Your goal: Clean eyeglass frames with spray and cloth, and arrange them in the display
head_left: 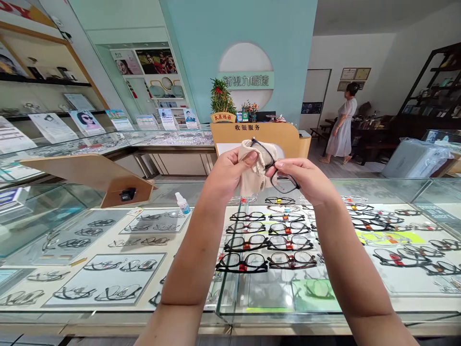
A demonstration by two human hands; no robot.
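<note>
Held up above the glass counter is a pair of dark-framed eyeglasses, gripped at both sides. My left hand pinches a beige cleaning cloth that is folded around one lens of the eyeglasses, so that lens is mostly hidden. The loose end of the cloth hangs down below my fingers. My right hand is closed on the frame near its middle, with the other lens uncovered and tilted beneath the fingers.
Under my arms a glass display counter holds rows of eyeglasses. A small spray bottle stands left on the glass, near a wooden stand. Beyond is a cashier desk. A person is at the back right.
</note>
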